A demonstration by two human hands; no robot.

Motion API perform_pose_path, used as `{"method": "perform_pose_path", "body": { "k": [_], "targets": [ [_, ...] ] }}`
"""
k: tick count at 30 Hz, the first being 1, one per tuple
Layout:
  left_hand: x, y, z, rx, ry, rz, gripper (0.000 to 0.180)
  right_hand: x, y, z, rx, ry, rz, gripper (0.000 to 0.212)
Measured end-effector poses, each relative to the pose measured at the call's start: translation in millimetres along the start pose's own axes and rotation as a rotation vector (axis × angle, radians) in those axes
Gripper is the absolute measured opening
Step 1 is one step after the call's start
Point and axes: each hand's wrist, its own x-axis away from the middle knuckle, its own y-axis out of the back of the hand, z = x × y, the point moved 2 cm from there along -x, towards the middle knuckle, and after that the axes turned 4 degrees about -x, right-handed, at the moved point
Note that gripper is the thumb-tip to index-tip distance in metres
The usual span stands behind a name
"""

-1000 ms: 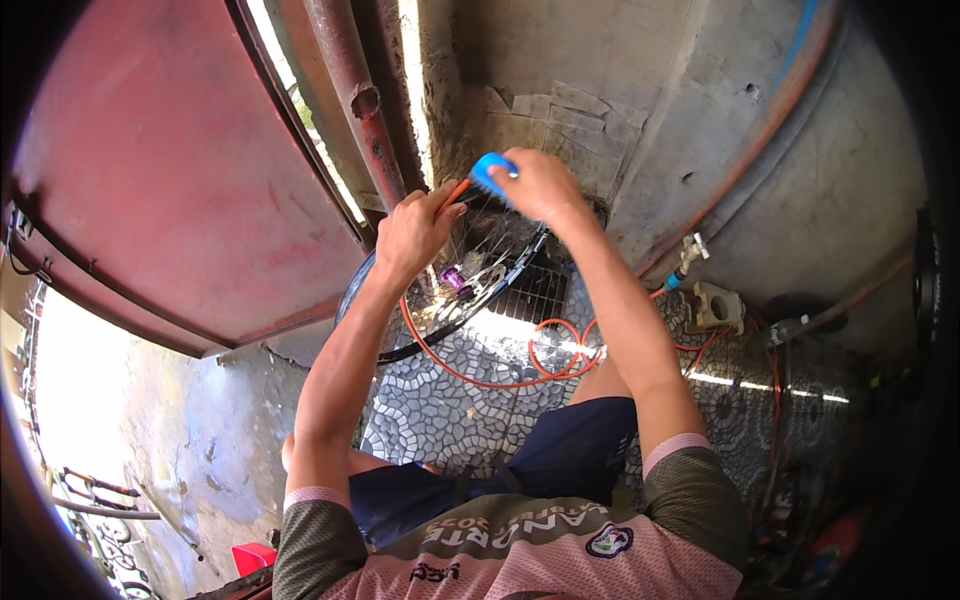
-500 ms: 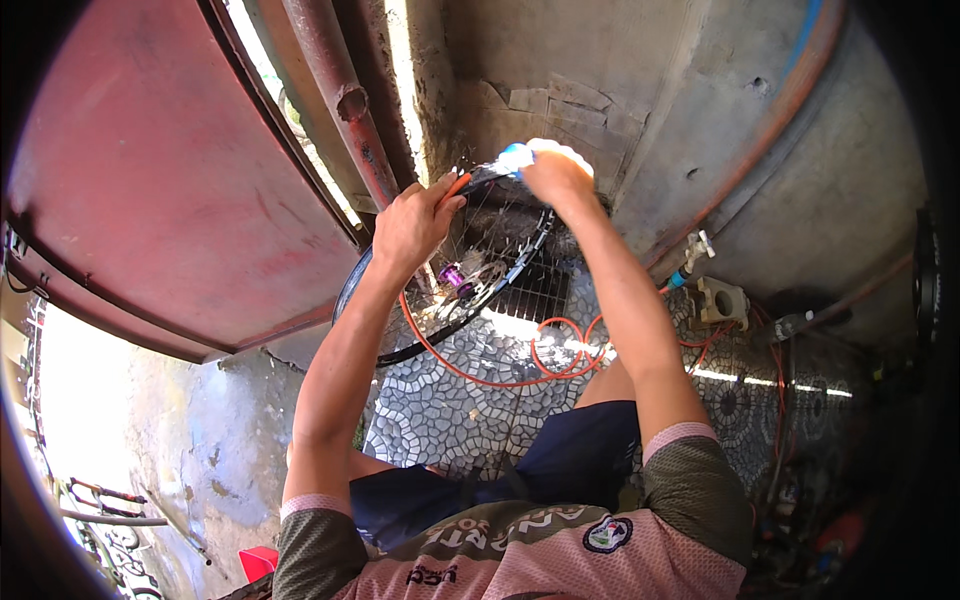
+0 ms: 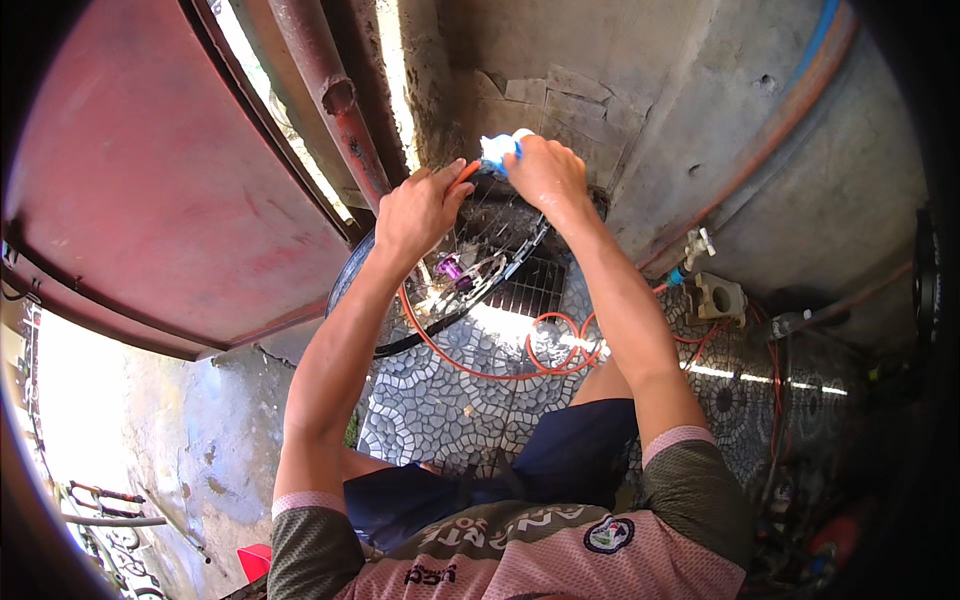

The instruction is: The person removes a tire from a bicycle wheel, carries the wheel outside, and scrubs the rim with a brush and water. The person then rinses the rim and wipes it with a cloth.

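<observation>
A bicycle wheel with a black rim point(image 3: 517, 264) and a purple hub point(image 3: 450, 268) leans upright in front of me. My left hand point(image 3: 414, 215) is closed at the wheel's top left, around an orange hose point(image 3: 464, 176) whose end points right. Whether those fingers also grip the rim is hidden. My right hand point(image 3: 546, 176) is closed on a white and blue cloth or sponge point(image 3: 497, 151), too bright to tell which. It presses this against the top of the rim, right beside the hose end. Spokes and a disc rotor show below my hands.
A metal drain grate point(image 3: 535, 292) lies behind the wheel, on pebble-patterned tiles point(image 3: 450, 410). The hose loops across the tiles to a tap point(image 3: 698, 245) at right, beside a beige block point(image 3: 716, 300). A red metal panel point(image 3: 180, 170) and a rusty pipe point(image 3: 335, 90) stand at left.
My right hand has slid left along the rim with the white and blue thing, close up to the hose end. My left hand stays nearly in place on the hose.
</observation>
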Motion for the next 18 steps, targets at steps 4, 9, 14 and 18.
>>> {"method": "perform_pose_path", "body": {
  "k": [4, 9, 14, 18],
  "targets": [
    [-6, 2, -9, 0.063, -0.037, 0.028, 0.045, -25, 0, -68, -0.015, -0.191, 0.065, 0.038],
    [-6, -10, -3, -0.011, -0.047, -0.01, 0.045, 4, 2, -3, -0.016, -0.03, 0.027, 0.033],
    [2, 4, -2, 0.055, -0.04, 0.013, 0.048, -16, -16, -70, -0.062, -0.138, 0.014, 0.039],
    [12, 3, -5, 0.065, -0.111, -0.001, 0.048, -27, -34, -147, 0.126, -0.265, 0.041, 0.042]
  ]
}}
